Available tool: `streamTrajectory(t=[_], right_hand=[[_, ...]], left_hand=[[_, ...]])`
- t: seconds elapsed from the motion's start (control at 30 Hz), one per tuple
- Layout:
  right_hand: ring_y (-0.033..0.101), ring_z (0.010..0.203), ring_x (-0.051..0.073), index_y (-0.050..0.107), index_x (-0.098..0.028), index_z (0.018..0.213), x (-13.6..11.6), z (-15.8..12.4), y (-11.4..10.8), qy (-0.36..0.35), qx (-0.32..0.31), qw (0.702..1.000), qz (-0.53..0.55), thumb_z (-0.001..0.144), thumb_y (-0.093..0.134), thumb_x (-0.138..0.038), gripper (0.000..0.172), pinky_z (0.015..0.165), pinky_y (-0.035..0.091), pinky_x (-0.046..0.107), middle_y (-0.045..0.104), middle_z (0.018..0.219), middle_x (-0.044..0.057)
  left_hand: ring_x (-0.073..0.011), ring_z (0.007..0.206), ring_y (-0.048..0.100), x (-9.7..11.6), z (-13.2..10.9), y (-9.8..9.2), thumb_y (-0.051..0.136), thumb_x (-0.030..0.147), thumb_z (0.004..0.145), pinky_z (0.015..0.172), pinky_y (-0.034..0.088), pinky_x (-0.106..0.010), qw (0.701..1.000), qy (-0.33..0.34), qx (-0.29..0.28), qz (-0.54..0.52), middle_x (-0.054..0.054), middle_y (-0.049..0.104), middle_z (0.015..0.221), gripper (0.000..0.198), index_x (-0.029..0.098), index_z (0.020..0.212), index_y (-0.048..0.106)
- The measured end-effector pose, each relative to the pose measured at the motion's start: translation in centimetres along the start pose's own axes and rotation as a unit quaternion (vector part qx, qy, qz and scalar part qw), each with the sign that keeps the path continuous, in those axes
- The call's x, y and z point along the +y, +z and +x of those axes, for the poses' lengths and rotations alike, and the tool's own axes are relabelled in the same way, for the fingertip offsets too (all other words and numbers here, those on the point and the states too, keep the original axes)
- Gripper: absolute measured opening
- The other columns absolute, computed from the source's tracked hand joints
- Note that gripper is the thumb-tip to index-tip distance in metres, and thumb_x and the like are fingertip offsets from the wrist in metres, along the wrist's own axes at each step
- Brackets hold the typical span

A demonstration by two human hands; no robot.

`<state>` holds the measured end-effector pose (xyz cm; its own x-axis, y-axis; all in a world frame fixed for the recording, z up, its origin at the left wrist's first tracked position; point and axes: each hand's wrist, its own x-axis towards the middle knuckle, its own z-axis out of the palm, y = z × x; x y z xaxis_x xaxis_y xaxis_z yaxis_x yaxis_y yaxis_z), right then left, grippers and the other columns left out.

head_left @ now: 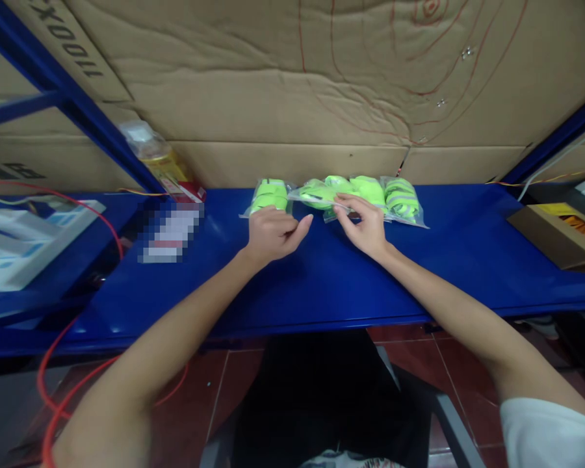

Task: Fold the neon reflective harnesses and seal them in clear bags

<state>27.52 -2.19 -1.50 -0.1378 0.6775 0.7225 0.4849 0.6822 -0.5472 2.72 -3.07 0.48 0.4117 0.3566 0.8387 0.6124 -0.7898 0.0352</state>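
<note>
Several clear plastic bags with bright yellow-green folded material lie in a row at the back of the blue table. My right hand (363,223) pinches the near edge of one bag (316,193) near the middle of the row. My left hand (277,233) is in front of the leftmost bag (272,192), its fingers curled and its thumb pointing right; whether it holds anything is hidden. The rightmost bag (402,199) lies beside another green bundle (368,188), right of my right hand.
On the blue table (322,292), a bottle (156,156) and a small red box (192,192) stand at the back left. White plastic parts (34,240) and red tubing (46,370) are at the left. An open cardboard box (556,237) sits at the right.
</note>
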Motion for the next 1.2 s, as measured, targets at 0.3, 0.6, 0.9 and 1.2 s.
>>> streamTrajectory(t=[0.3,0.6,0.9,1.2], right_hand=[[0.053,0.075,0.017,0.045,-0.024,0.084,-1.3,-0.2,-0.5,-0.086,-0.188,0.978,-0.013,0.105,0.054,-0.033,0.024,0.074,0.044,0.033,0.056,0.081,0.001],[0.061,0.086,0.020,0.062,-0.021,0.092,-1.4,-0.1,-0.4,-0.064,-0.269,0.961,-0.022,0.111,0.044,-0.032,0.028,0.083,0.047,0.034,0.067,0.091,0.006],[0.060,0.077,0.017,0.061,-0.021,0.092,-0.9,-0.3,-0.3,-0.013,-0.227,0.974,-0.013,0.113,0.047,-0.044,0.034,0.075,0.044,0.031,0.067,0.085,0.002],[0.059,0.071,0.016,0.060,-0.021,0.094,-1.2,0.0,-0.6,-0.034,-0.239,0.970,-0.033,0.111,0.044,-0.038,0.029,0.070,0.041,0.030,0.065,0.080,0.001]], left_hand=[[-0.0118,0.068,0.068,2.2,0.0,1.9,0.071,0.045,0.102,0.057,0.054,-0.023,0.947,-0.218,-0.031,-0.232,-0.001,0.076,0.083,0.027,0.020,0.091,0.072],[-0.0113,0.066,0.058,1.0,-0.9,2.2,0.069,0.030,0.100,0.058,0.048,-0.024,0.968,-0.148,-0.101,-0.176,0.002,0.062,0.076,0.017,0.020,0.087,0.064],[-0.0134,0.073,0.060,0.7,-0.7,2.0,0.059,0.027,0.107,0.065,0.049,-0.027,0.958,-0.118,-0.146,-0.215,0.000,0.063,0.084,0.014,0.021,0.096,0.062],[-0.0127,0.070,0.057,0.4,-0.7,2.2,0.053,0.029,0.111,0.061,0.049,-0.025,0.946,-0.096,-0.178,-0.253,-0.001,0.061,0.085,0.018,0.022,0.096,0.060]])
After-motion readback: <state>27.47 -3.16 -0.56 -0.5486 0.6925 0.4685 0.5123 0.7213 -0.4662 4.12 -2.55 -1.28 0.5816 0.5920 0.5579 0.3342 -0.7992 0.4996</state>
